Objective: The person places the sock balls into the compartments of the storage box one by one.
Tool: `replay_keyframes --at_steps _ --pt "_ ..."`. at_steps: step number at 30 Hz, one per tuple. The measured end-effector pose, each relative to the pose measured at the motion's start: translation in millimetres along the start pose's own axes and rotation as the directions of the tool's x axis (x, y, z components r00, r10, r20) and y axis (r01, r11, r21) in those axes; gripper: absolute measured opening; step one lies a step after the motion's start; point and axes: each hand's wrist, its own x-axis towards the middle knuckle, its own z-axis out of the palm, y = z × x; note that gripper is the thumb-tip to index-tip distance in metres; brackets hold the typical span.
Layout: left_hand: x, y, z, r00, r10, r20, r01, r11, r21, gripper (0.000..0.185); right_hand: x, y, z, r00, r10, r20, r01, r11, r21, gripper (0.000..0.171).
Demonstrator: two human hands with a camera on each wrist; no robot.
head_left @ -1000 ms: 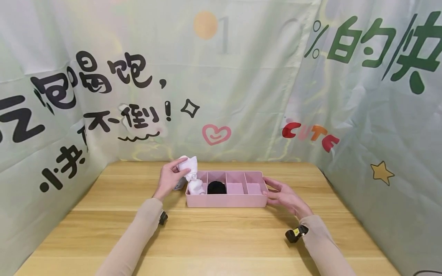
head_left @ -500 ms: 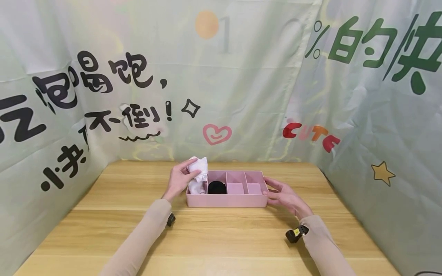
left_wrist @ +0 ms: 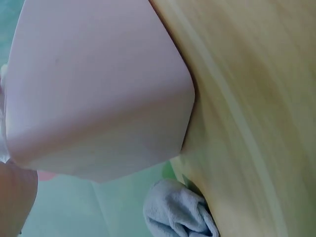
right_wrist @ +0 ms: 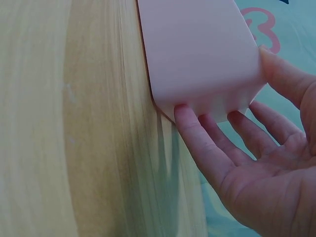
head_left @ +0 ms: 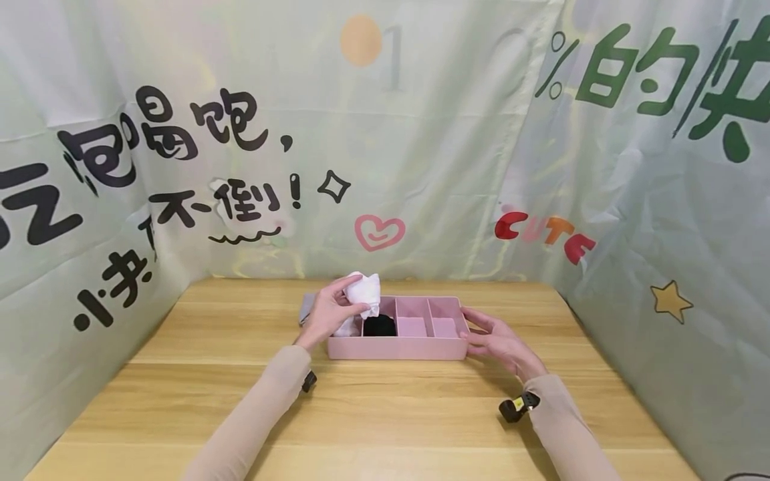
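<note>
From the head view I see the whole layout: a pink divided tray [head_left: 397,347] sits on the wooden table [head_left: 373,421], with four compartments side by side. My left hand [head_left: 329,315] pinches a bunched white cloth [head_left: 365,292] between thumb and curled fingers, holding it above the tray's left end, over the wall between the first two compartments. My right hand [head_left: 496,341] lies at the tray's right end, fingers straight and a little apart, clamped on nothing.

The right wrist view gives me what the head view cannot: the fingertips [right_wrist: 185,118] press flat against the tray's outer end wall [right_wrist: 197,59] near its bottom corner, and the thumb [right_wrist: 281,74] rests on the upper edge. It shows only the tray's outside.

The left wrist view is mostly filled by the tray's rounded pink corner [left_wrist: 98,89] seen from below and outside. It also shows a grey folded cloth [left_wrist: 177,210] lying on the table just beside that corner, clearer than in the head view, where only a grey edge [head_left: 307,307] peeks out behind my left hand. The white cloth and my left fingers barely enter this view.

As for contents, only the head view tells me: the first compartment holds something white [head_left: 347,327], partly hidden by my hand; the second holds a black bundle [head_left: 380,326]; the third [head_left: 412,327] and fourth [head_left: 444,327] show bare pink floor.
</note>
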Motion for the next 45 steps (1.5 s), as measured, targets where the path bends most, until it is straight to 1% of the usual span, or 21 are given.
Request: replay_keyframes --at_steps 2,6,12,18,25,29,32,36,40,45 --pt "1.0 0.0 3.0 1.000 -0.003 0.017 0.003 1.000 -0.006 0.065 -1 -1 -1 1.000 0.002 -0.005 -0.002 1.000 -0.010 0.071" --pt "2.3 -1.5 8.3 0.999 -0.019 0.031 0.018 1.000 0.004 0.067 -3 -2 -1 1.000 0.009 -0.007 -0.009 1.000 -0.020 0.069" --pt "2.1 -2.6 15.5 0.998 -0.030 0.057 0.029 0.999 0.015 0.070 -3 -4 -1 1.000 0.012 0.000 -0.012 1.000 -0.025 0.071" --pt "-0.1 -0.3 23.8 0.997 -0.004 0.072 0.000 0.999 0.053 0.070 -3 -4 0 1.000 0.004 0.006 -0.004 1.000 -0.023 0.070" --pt "0.6 -1.5 31.5 0.995 0.055 0.082 -0.060 0.996 0.067 0.067 -3 -2 -1 1.000 0.000 0.018 0.000 1.000 -0.020 0.070" --pt "2.6 -2.4 36.1 0.994 0.071 0.086 -0.081 0.989 0.123 0.066 -3 -2 -1 1.000 -0.003 0.010 0.003 1.000 -0.025 0.070" --pt "3.8 -2.0 39.6 0.992 0.078 0.103 -0.093 0.985 0.145 0.066 -2 -1 -1 1.000 -0.004 0.001 0.004 1.000 -0.022 0.069" --pt "6.1 -1.9 44.4 0.986 0.078 0.146 -0.100 0.983 0.151 0.066 0 0 0 1.000 -0.006 -0.002 0.006 1.000 -0.017 0.069" --pt "9.6 -1.0 49.8 0.983 0.066 0.169 -0.100 0.975 0.200 0.066 0 0 0 1.000 -0.003 -0.004 0.003 1.000 -0.020 0.069" --pt "12.8 0.5 58.2 0.980 0.022 0.199 -0.075 0.961 0.265 0.066 0 -1 0 1.000 0.008 -0.015 -0.008 1.000 -0.016 0.068"
